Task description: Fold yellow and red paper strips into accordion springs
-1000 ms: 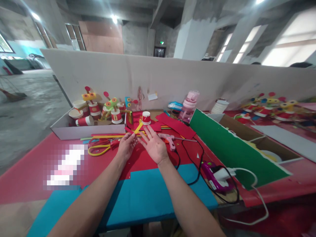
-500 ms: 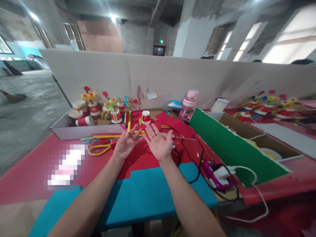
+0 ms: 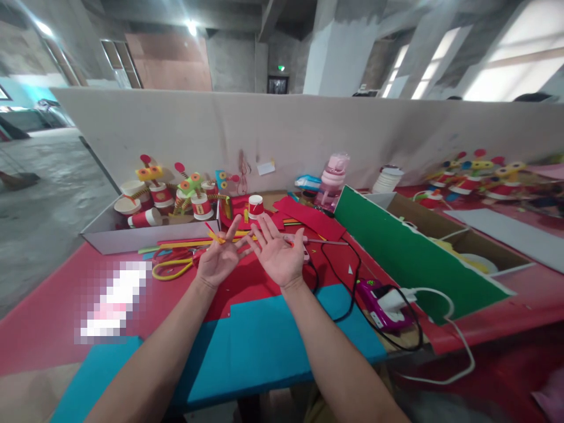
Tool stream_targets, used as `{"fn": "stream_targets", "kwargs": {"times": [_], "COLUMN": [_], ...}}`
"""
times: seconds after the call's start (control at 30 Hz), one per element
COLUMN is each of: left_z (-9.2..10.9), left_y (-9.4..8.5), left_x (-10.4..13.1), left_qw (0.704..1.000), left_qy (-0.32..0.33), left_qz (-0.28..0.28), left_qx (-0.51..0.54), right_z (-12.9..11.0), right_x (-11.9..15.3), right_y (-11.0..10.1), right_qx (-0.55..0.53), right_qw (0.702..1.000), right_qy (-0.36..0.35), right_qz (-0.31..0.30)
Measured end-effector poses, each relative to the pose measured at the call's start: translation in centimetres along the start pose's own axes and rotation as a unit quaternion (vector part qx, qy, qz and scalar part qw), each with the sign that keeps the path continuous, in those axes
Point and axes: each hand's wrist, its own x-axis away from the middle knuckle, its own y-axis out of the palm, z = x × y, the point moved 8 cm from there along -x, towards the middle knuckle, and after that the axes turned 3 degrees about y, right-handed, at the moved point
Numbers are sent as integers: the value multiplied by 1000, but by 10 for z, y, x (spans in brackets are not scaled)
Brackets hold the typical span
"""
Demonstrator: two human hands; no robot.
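Observation:
My left hand point(image 3: 220, 258) is held palm up over the red tabletop, its fingers spread. A small yellow paper strip point(image 3: 215, 237), with a thin red strip point(image 3: 209, 227) crossing it, sticks out at the thumb; the exact grip is unclear. Beside it my right hand point(image 3: 278, 258) lies palm up in the air, open and holding nothing. The fingertips of the two hands come close together. A red and white paper cup point(image 3: 255, 207) stands just beyond them. Yellow-handled scissors point(image 3: 173, 269) lie left of my left hand.
A white tray point(image 3: 132, 241) at back left holds paper-cup figures point(image 3: 201, 207) with spring-like arms. Blue sheets point(image 3: 268, 346) cover the near edge. A purple power strip point(image 3: 383, 308) with cables and a green-sided box point(image 3: 409, 258) are at right. A white partition point(image 3: 282, 129) stands behind.
The view has shifted slightly. My left hand has turned a little, and the yellow and red strips have tipped left and down with it. My right hand keeps nearly the same pose.

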Motion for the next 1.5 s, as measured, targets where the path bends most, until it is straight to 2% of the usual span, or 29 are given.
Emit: {"fn": "stream_targets", "kwargs": {"times": [0.17, 0.3, 0.37, 0.47, 0.6, 0.87, 1.33, 1.5], "left_z": [-9, -27, -32, -35, -36, -23, -21, -19], "left_y": [9, 10, 13, 18, 15, 15, 20, 27], "left_x": [5, 12, 14, 12, 11, 14, 14, 14], "left_qw": [1000, 994, 990, 989, 987, 991, 993, 995], "left_qy": [10, -2, 4, 25, 15, 39, 44, 41], "left_qz": [25, 109, 134, 143, 161, 122, 106, 82], "left_qx": [9, -17, -32, -26, -25, -38, -42, -31], "right_z": [6, 6, 1, -5, -3, 14, 11, 7], "right_x": [0, -1, -1, 0, 2, 6, 5, 6], "right_y": [5, 5, 6, 6, 9, 19, 10, 10], "right_qx": [0, 1, 2, 21, 38, -6, 12, 11], "right_qw": [1000, 1000, 1000, 998, 998, 1000, 1000, 1000], "right_qy": [-2, -6, -22, -44, -50, -10, 4, 6], "right_qz": [-7, 3, 8, 28, 31, -12, 24, 13]}}
